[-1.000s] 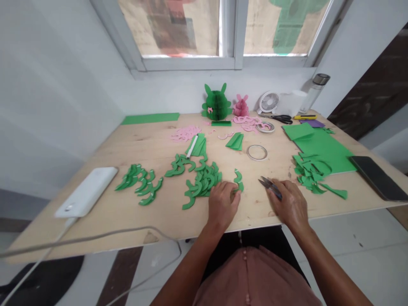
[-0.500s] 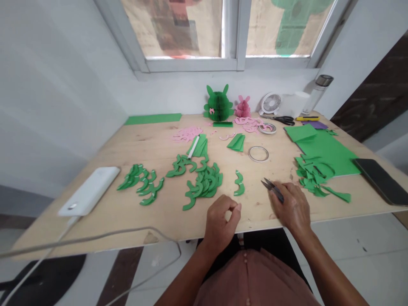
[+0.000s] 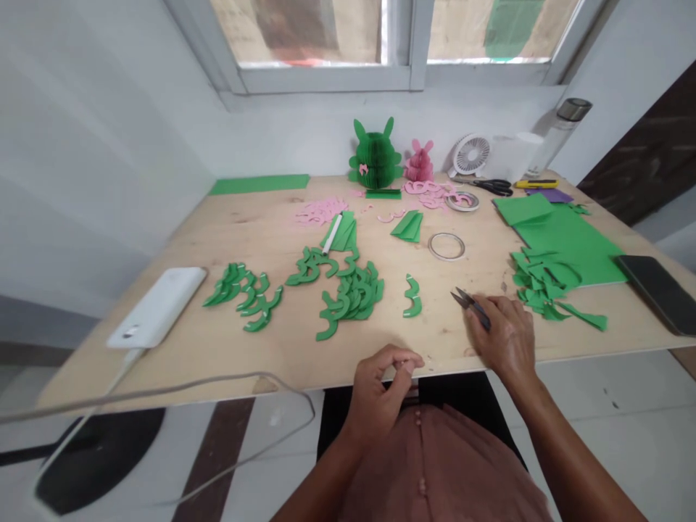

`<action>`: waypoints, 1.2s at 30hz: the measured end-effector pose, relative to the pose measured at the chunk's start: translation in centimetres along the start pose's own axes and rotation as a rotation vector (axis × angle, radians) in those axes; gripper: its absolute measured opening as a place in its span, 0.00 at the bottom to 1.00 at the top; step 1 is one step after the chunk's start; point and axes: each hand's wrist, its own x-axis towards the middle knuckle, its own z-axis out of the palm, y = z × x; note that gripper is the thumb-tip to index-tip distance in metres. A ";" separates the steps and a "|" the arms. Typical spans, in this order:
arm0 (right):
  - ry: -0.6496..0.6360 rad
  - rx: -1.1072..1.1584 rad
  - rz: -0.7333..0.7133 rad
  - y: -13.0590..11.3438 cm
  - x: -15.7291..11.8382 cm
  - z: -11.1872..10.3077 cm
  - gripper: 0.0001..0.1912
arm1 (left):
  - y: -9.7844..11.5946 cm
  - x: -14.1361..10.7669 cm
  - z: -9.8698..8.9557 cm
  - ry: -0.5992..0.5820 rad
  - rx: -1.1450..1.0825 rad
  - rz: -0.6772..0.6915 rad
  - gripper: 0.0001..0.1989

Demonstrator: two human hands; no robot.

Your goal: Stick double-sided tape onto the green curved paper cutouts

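My right hand (image 3: 504, 335) rests on the table around small dark snips (image 3: 473, 308), whose pointed blades are slightly apart and face left. At the table's front edge is my left hand (image 3: 383, 388), its thumb and index fingertip pressed together; anything between them is too small to make out. One wavy green paper piece (image 3: 412, 296) lies alone between and beyond the hands. A heap of wavy green pieces (image 3: 356, 293) is to its left, with another group (image 3: 253, 301) farther left. Green scraps (image 3: 547, 279) lie right of the snips.
A white power bank (image 3: 157, 308) with a cable lies left, a phone (image 3: 659, 293) right. Behind are a tape ring (image 3: 446, 246), pink pieces (image 3: 322, 211), a white pen (image 3: 332, 233), a green paper figure (image 3: 375, 159), a fan (image 3: 471, 155) and a bottle (image 3: 560, 134).
My left hand has moved down to the table's front edge, its fingers shifting in the pinch. The right hand keeps the snips in about the same place. The view has tilted down slightly.
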 end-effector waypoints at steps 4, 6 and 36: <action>0.000 0.011 -0.001 0.1 0.1 0.1 0.15 | -0.1 -0.1 0.0 0.010 -0.020 -0.005 0.10; 0.001 0.014 -0.003 0.2 0.1 0.1 0.15 | -0.1 -0.1 0.0 0.003 -0.025 -0.001 0.11; 0.008 0.044 0.006 0.0 -0.1 0.1 0.15 | -0.3 2.6 0.0 -0.007 0.483 0.279 0.16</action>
